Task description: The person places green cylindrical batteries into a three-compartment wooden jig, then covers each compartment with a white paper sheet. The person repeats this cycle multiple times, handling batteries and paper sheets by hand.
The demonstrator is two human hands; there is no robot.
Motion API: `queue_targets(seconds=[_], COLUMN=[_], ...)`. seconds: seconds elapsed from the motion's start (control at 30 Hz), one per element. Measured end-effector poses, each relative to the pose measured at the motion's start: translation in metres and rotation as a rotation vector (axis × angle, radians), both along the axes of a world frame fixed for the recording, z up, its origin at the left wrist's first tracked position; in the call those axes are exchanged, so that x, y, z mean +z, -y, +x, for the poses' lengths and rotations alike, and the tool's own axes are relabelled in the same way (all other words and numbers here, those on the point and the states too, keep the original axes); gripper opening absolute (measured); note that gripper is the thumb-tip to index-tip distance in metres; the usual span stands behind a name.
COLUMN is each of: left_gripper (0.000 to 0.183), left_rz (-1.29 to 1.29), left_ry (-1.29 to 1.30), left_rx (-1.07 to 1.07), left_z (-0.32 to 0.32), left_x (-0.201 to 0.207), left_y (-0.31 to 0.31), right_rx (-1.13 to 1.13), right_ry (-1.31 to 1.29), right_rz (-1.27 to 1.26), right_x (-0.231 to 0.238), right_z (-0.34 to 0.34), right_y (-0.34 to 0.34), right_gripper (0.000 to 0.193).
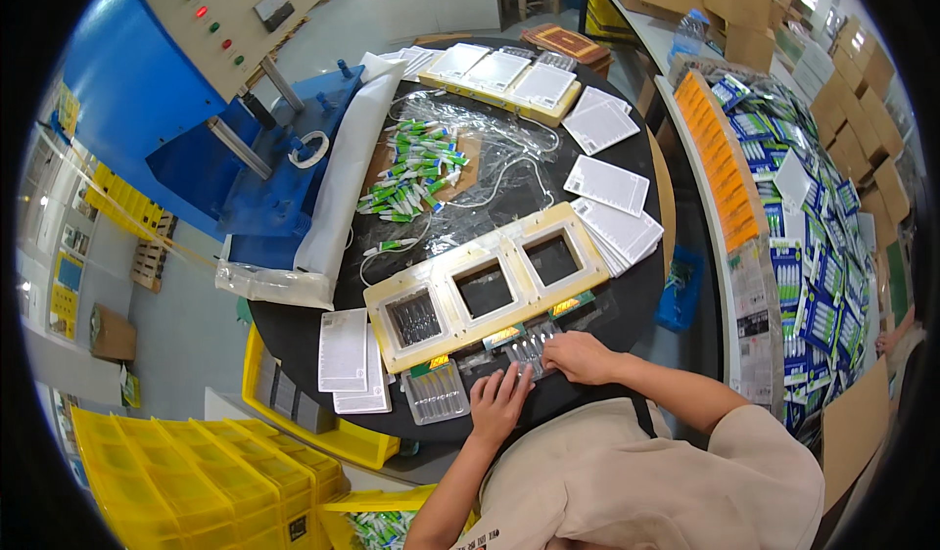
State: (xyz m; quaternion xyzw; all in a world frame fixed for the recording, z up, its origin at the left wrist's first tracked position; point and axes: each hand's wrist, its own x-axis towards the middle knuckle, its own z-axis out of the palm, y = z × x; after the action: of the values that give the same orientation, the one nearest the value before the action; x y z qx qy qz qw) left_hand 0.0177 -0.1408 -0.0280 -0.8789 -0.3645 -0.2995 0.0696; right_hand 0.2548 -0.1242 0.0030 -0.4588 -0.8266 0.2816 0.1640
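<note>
My right hand (pixel 580 357) is curled closed, its fingertips at the right edge of a clear plastic blister shell (pixel 526 346); whatever they pinch is hidden. Fingers apart, my left hand (pixel 497 403) rests by the near side of that shell. A second clear blister shell (pixel 434 393) with long moulded hollows lies to its left, at the table's front edge. Just beyond both hands sits a cream frame (pixel 438 297) with three square openings. Small green-and-yellow cards (pixel 504 336) lie along its near side.
Green-and-white tubes (pixel 416 173) are heaped mid-table on the black round table (pixel 636 305). White printed cards (pixel 609 186) lie right, more (pixel 343 349) left. A second loaded frame (pixel 470 85) stands at the back. A blue machine (pixel 230 183) borders the left; packaged goods (pixel 813 286) fill a right-hand bin.
</note>
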Motion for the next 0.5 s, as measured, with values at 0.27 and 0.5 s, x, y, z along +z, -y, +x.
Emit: queue_targets(seconds=[0.27, 0.5], left_gripper=[0.031, 0.026], left_rz=[0.150, 0.137], left_ry=[-0.015, 0.008], left_rx=[-0.033, 0.152], left_z=[0.009, 0.025], left_x=[-0.014, -0.006], left_y=[0.013, 0.020], right_rx=[0.015, -0.124], right_ry=[-0.056, -0.194], right_rz=[-0.275, -0.278], right_x=[-0.005, 0.049], right_z=[0.000, 0.024], right_y=[-0.012, -0.022], right_gripper=[0.008, 0.006])
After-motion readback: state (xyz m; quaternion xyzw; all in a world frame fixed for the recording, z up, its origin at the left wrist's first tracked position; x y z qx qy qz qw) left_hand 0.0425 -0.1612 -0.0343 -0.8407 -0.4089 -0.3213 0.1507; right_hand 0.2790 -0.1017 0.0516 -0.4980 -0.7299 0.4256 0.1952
